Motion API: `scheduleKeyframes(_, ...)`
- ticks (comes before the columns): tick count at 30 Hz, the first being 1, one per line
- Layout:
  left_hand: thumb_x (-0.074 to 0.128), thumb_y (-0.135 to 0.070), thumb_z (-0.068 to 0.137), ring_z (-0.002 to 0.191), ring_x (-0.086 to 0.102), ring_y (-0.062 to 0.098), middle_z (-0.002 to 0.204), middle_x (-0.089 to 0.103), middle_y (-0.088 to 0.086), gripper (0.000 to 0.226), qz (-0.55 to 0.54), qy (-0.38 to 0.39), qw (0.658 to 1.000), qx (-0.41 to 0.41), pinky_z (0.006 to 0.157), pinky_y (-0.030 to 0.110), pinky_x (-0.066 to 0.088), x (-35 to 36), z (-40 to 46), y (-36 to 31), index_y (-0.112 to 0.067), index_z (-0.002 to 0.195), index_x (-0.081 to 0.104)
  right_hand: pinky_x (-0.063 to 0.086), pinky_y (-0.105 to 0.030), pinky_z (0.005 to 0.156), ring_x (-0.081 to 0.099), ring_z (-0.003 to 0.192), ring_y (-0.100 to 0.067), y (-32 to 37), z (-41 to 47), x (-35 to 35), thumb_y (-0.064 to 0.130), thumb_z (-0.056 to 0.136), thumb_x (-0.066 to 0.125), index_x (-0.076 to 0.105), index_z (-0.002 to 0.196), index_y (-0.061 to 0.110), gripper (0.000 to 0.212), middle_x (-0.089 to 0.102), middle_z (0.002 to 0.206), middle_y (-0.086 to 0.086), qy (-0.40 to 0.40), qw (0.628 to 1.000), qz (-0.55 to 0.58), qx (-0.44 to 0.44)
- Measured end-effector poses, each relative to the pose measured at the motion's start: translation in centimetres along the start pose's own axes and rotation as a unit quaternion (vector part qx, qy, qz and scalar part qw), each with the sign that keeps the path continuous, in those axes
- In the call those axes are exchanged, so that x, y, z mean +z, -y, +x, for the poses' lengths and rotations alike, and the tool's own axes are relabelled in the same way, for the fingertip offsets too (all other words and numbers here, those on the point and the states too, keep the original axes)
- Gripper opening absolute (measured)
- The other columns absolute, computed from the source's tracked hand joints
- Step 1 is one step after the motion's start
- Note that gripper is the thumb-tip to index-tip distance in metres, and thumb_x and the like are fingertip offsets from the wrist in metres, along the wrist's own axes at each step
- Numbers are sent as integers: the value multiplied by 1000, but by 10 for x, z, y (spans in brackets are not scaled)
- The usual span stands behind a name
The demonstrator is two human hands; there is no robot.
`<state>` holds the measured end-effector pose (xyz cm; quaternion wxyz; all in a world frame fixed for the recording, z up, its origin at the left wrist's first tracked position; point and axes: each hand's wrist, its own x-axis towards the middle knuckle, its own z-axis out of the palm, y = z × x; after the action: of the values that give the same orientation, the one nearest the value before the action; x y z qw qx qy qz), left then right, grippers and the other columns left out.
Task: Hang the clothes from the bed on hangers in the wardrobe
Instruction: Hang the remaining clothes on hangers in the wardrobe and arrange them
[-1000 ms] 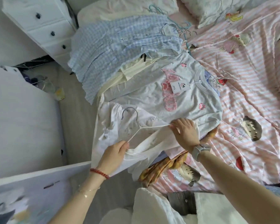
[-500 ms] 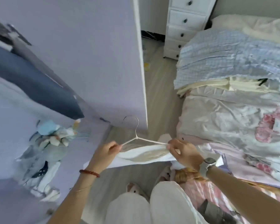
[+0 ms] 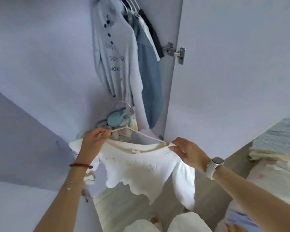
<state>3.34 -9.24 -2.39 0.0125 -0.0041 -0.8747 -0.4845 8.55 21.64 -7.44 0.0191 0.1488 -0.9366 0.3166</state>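
Note:
A white t-shirt hangs on a white hanger that I hold up in front of the open wardrobe. My left hand pinches the hanger's left arm and the shirt's shoulder. My right hand pinches the right end of the hanger together with the neckline. The hanger's metal hook points up toward the garments inside. Several clothes hang there: a pale blue printed top, a blue denim piece and a dark item. More clothes lie on the bed at right.
The wardrobe's lilac door stands open at right, with a metal hinge. Another lilac panel fills the left. A pile of soft toys and fabric lies at the wardrobe bottom. My legs and wooden floor are below.
I have turned from the bed to the wardrobe and raised the hanger with the white t-shirt; the shirt now hangs spread below it. Both hands keep their hold.

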Motion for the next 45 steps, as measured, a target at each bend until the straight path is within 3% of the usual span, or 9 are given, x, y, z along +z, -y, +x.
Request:
scheduleKeyframes(3,67,-10,80,55,48,-7,66,53,0,16,-40,-71,997,-3,57,7,35,-34,13,13,-14,69,56,46,-20,58,64,66,-17,28,45,-6,51,96,20,62,95,19,52,69,79,2,-68,987,-89,-115)
scheduleKeyframes(7,55,-38,78,76,49,15,78,59,2,27,-38,-192,981,5,72,30,39,-64,39,12,-11,77,62,43,-19,42,58,44,-23,68,105,-15,44,92,33,59,92,19,36,63,54,0,-129,975,-100,-152)
scheduleKeyframes(12,55,-16,88,111,44,24,119,50,13,39,5,-361,932,8,92,24,31,-83,72,-23,-8,125,47,43,-23,38,54,36,-23,107,175,-20,37,85,41,65,79,8,38,59,46,-2,-208,961,-70,-169)
scheduleKeyframes(16,47,-24,84,116,40,28,125,47,16,47,107,-434,886,121,95,29,28,-91,95,-68,-6,127,45,39,-28,50,58,49,-32,114,227,-29,48,84,31,64,85,5,54,63,56,-9,-216,967,-22,-135)
scheduleKeyframes(19,48,-18,82,120,35,27,127,47,17,43,197,-476,829,216,97,37,29,-98,111,-112,-12,125,45,38,-30,54,60,59,-37,123,263,-45,44,88,39,63,90,3,48,65,63,-16,-243,964,23,-105)
scheduleKeyframes(24,51,-14,79,132,25,32,138,42,18,51,343,-499,742,289,107,48,19,-113,151,-178,-17,129,46,44,-42,66,59,80,-43,142,333,-75,29,95,46,59,100,0,32,65,83,-25,-263,960,86,-38)
scheduleKeyframes(33,51,-27,82,139,6,40,152,16,18,72,513,-497,674,188,111,55,4,-133,205,-184,-19,147,20,34,-32,61,58,88,-41,156,424,-90,24,97,40,51,104,-1,29,63,96,-25,-245,955,155,57)
scheduleKeyframes(41,52,-28,82,139,4,37,152,10,13,75,527,-501,659,191,112,51,0,-137,209,-180,-21,148,16,34,-28,68,57,93,-37,133,425,-78,19,96,42,51,109,0,24,63,100,-22,-197,951,222,81)
scheduleKeyframes(45,52,-25,80,140,5,37,153,15,15,74,494,-501,686,186,111,54,4,-129,206,-180,-21,147,20,42,-35,78,57,97,-37,116,418,-84,12,93,47,54,113,3,23,62,103,-19,-165,972,165,36)
